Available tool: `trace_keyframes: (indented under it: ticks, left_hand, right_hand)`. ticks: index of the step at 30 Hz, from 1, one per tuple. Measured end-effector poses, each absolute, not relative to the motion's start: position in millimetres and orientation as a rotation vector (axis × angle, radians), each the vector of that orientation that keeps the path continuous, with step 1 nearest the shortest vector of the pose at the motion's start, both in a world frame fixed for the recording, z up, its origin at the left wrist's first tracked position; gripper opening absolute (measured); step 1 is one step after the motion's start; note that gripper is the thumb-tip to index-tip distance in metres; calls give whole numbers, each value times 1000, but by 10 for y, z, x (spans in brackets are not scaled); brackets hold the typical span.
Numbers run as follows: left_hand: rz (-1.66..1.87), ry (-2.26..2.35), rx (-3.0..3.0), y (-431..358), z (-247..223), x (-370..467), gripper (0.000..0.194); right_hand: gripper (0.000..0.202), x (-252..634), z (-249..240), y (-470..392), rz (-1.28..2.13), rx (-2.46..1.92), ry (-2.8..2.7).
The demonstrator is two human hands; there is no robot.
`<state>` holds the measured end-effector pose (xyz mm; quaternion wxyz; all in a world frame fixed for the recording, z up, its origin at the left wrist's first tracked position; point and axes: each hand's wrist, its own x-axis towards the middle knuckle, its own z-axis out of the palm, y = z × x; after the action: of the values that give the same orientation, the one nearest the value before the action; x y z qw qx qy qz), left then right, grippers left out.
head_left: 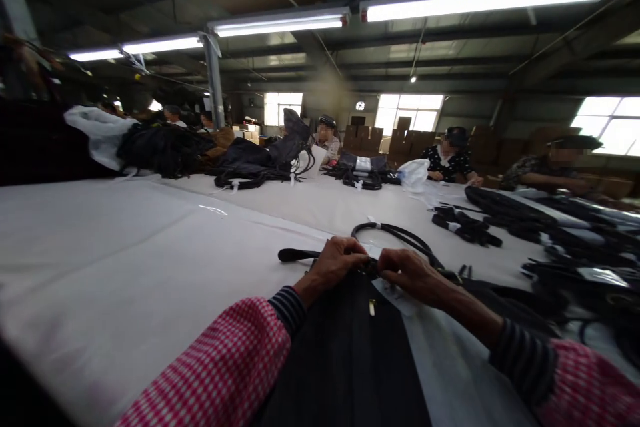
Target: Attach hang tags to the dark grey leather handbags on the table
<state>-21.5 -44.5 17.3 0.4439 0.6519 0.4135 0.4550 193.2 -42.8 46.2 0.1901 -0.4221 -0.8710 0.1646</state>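
Note:
A black bag [350,353] lies flat on the table in front of me, a small gold zipper pull [372,307] showing near its far end. My left hand [337,261] is closed in a pinch on the bag's far edge. Close by on the right, my right hand [409,273] has its fingers curled together at the same edge; what they pinch is hidden. Past the hands curves a black looped handle [400,233]. The rounded end of a black strap [296,254] sticks out to the left. A pale sheet [440,353] lies along the bag's right side.
The table [125,267] has a white cover. More black bags [555,220] are heaped on the right. Further black bags [255,157] and a clear plastic bag [414,175] stand along the far side, where several co-workers sit. A dark pile [165,147] fills the far left.

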Motion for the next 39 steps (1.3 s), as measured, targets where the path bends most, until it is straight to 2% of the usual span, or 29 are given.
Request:
trace_keyframes:
  ticks: [4, 9, 17, 20, 23, 26, 39]
  left_hand:
    - [1080, 1059, 1734, -467, 208, -222, 16]
    - [1060, 1089, 1871, -490, 245, -217, 16]
    - [1008, 1109, 2015, -468, 199, -212, 15]
    - [987, 1128, 2046, -470, 213, -211, 16]
    - [988, 1152, 2044, -485, 250, -204, 18]
    - [1007, 1143, 2001, -502, 281, -194, 21]
    - [995, 1164, 1971, -484, 240, -197, 22]
  right_hand:
    - [15, 2052, 558, -378, 560, -1133, -2393]
    - [15, 2086, 590, -425, 609, -1154, -2544]
    - [16, 1860, 493, -562, 143, -1277, -2783]
    - [14, 1831, 512, -583, 86, -1299, -2752]
    - [11, 1850, 493, -528, 326, -1311, -2555]
    - [17, 1866, 439, -438, 596, -1244, -2316]
    - [31, 1870, 336, -415, 1308, -1139, -1693]
